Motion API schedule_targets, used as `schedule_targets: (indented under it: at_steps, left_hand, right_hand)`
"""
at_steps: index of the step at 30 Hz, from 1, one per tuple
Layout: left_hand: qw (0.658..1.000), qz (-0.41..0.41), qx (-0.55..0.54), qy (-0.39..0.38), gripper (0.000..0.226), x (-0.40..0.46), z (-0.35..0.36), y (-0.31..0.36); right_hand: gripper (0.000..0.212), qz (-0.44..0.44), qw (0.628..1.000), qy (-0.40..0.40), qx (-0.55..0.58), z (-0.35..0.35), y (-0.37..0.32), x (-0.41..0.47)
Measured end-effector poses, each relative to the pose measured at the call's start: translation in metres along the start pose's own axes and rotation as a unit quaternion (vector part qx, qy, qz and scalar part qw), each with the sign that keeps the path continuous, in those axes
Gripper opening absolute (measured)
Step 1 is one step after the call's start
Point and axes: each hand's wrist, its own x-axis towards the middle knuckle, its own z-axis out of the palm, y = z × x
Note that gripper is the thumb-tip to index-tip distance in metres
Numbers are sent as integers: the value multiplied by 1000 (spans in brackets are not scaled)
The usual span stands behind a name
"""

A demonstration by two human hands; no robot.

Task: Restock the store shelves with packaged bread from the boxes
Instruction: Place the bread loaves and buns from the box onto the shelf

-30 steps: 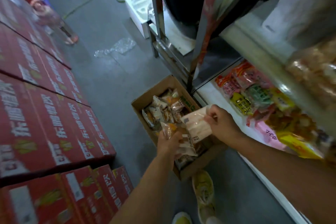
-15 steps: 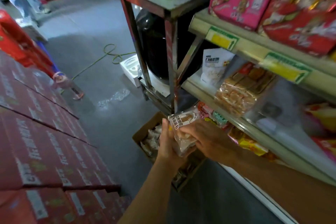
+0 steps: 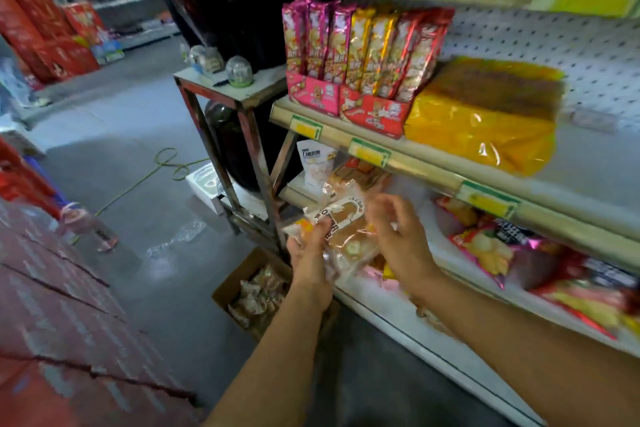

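Our left hand [image 3: 311,246] pinches a bread pack [image 3: 341,232] just before the low shelf [image 3: 398,302], above the box [image 3: 256,291]; right hand [image 3: 394,229] spread beside it, so the slick wrapper could slip

Two bare, sleeveless forearms [image 3: 277,350]
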Motion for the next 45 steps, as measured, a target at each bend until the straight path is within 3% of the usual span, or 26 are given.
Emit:
schedule_targets:
  at_steps: [3, 6, 10, 13, 19, 22, 26, 28, 31, 35, 38, 45]
  left_hand:
    - [999, 21, 39, -30, 85, -48, 28, -23]
    - [997, 10, 53, -60, 63, -99, 55, -53]
    - [986, -38, 80, -144, 98, -157, 88, -89]
    - [972, -29, 113, -203, 100, -209, 114, -110]
    - [943, 6, 134, -306, 58, -290, 149, -155]
    - [942, -27, 131, -307, 80, -332, 174, -172]
    - [952, -38, 83, -291, 98, -373, 204, -189]
    - [956, -37, 55, -286, 104, -388, 219, -192]
    - [962, -34, 38, -270, 100, -409, 246, -190]
    - [960, -7, 28, -280, 76, -418, 281, -187]
    - [943, 25, 43, -329, 75, -414, 304, -183]
    - [923, 69, 83, -370, 82, -393, 369, -158]
  right_hand:
    - [18, 129, 987, -98, 23, -58, -22, -27]
    - [21, 169, 977, -125, -35, -125, -37, -63]
    - [31, 220, 969, -106, 49, -206, -56, -115]
    - [25, 196, 977, -49, 68, -261, -69, -153]
    - [36, 135, 989, 46, 42, -349, -97, -228]
    - [27, 131, 985, 93, 61, -382, -106, -258]
    - [44, 163, 950, 193, 181, -418, -114, -283]
    - [59, 180, 931, 193, 254, -434, -117, -291]
    - [67, 183, 932, 143, 277, -450, -121, -297]
    - [54, 134, 949, 138, 250, -463, -130, -288]
    - [26, 83, 962, 158, 206, -474, -136, -273]
    - [28, 32, 962, 204, 181, -521, -160, -230]
